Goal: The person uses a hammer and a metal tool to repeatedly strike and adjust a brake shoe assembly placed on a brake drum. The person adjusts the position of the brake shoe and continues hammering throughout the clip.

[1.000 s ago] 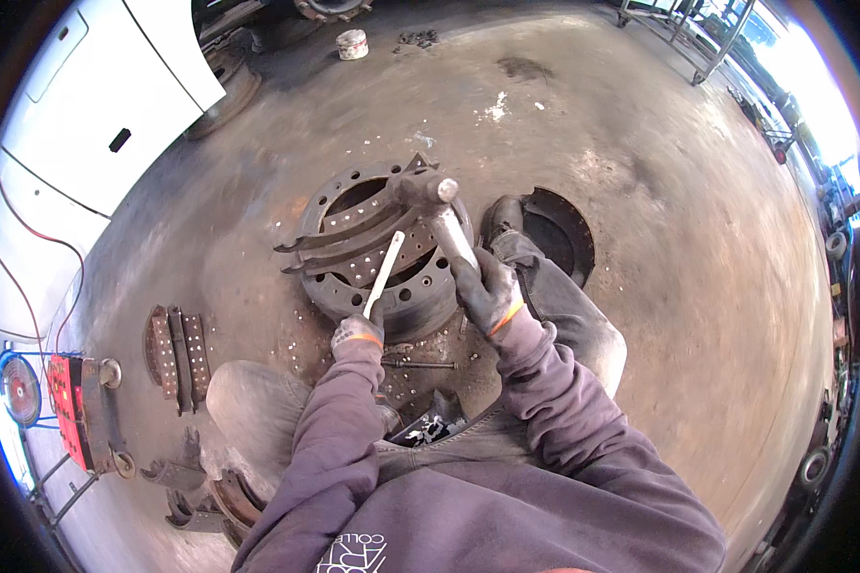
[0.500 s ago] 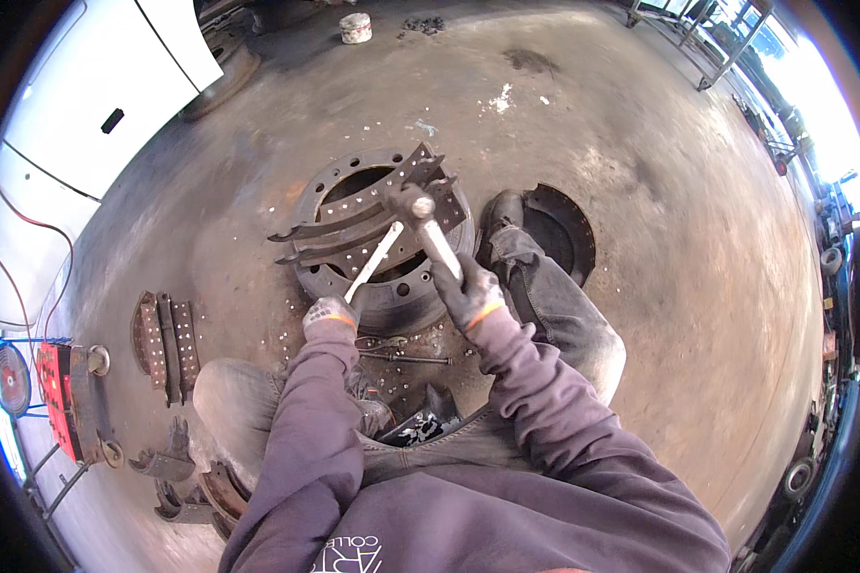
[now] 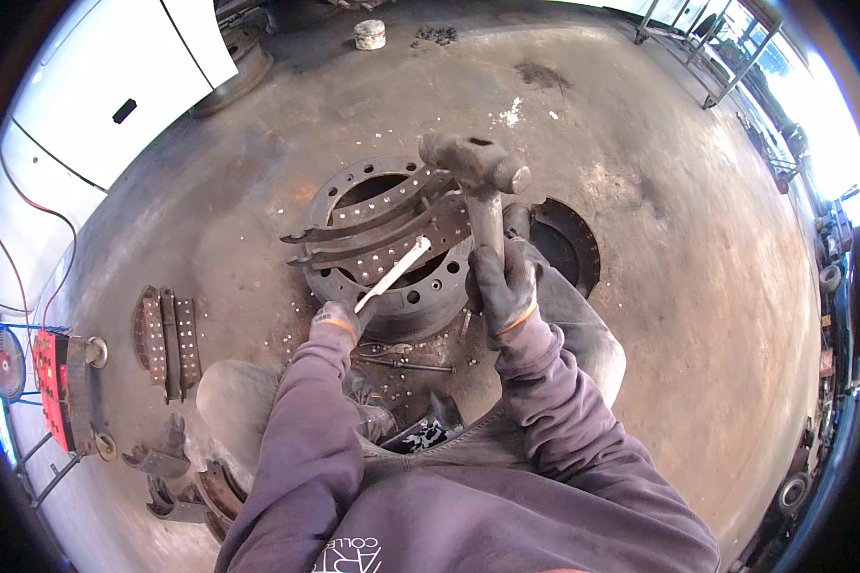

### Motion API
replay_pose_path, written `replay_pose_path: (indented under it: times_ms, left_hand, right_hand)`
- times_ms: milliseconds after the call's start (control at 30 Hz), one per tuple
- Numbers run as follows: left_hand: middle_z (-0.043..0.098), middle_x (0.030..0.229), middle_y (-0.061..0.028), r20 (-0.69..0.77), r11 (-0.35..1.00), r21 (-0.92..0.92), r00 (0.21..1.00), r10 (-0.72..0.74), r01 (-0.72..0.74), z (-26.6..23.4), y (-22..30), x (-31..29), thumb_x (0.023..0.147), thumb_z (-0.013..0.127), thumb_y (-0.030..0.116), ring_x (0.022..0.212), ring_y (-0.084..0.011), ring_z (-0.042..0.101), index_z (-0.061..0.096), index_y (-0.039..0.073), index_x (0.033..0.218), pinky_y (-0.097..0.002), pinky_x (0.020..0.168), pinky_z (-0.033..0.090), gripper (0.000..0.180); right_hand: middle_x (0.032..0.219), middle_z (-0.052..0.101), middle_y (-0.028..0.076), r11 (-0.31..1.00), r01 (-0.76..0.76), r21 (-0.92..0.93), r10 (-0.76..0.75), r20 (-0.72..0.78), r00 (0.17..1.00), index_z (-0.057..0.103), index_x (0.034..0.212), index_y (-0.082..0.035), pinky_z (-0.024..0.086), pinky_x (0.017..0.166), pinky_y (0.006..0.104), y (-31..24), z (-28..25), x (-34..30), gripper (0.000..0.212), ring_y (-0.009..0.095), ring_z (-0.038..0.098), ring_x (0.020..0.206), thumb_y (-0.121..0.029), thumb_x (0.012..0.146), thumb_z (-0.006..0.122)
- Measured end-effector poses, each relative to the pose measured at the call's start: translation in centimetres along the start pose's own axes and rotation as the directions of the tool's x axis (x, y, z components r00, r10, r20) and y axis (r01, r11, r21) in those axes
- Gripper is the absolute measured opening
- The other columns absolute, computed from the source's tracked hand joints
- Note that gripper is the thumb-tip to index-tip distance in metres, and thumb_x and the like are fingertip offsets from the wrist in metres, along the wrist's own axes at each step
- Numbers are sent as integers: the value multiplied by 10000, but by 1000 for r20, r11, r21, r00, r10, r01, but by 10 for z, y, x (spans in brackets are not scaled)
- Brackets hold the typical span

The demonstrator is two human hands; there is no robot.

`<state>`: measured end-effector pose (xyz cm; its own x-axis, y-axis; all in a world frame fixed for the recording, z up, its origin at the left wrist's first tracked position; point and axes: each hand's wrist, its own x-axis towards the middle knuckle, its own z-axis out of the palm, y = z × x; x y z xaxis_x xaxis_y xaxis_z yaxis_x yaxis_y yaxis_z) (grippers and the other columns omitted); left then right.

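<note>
Right hand [image 3: 506,288]: grip clasped hammer [image 3: 480,164] near metal drum [image 3: 413,310]; left hand [image 3: 342,315]: grip clasped pale rod [image 3: 394,274] over drum.

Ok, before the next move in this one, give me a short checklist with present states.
1. Hammer gripped in the right hand: ok.
2. Pale rod gripped in the left hand: ok.
3. Rod's tip touching the curved shoes: cannot tell.
4. Shoes lying across the round drum: ok.
5. Floor beside the drum free of loose items: not ok; a dark bar lies there.
</note>
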<state>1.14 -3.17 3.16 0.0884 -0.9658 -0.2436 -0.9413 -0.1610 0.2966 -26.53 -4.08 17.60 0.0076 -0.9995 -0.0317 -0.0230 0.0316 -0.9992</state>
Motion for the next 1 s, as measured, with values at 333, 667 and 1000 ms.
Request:
replay_pose_path:
  times_ms: [333,667,1000]
  left_hand:
    - [705,979,-215,-247,920,-335,961,124,-204,-15,12,-6,939,627,459,930,-439,659,705,127,1094,-518,763,530,374]
    - [717,1043,-165,-199,793,-360,871,450,-492,-16,58,-23,945,663,342,932,-378,690,673,124,1239,-455,811,550,366]
    - [693,1015,-231,-284,594,-683,904,320,-425,1,156,-51,929,648,159,952,-412,685,592,33,1185,-459,768,535,290]
  right_hand:
    - [796,677,47,993,-38,-112,38,-1,999,656,1016,-6,513,641,312,10,-13,-1,420,124,616,711,-339,819,822]
    - [1064,714,96,987,25,-159,-29,-22,999,628,1238,-15,535,850,345,32,-51,9,629,178,655,966,-335,756,876]
    - [858,644,-17,986,-97,138,103,-41,994,638,1054,-36,512,645,275,50,-36,0,433,90,587,752,-142,724,897]
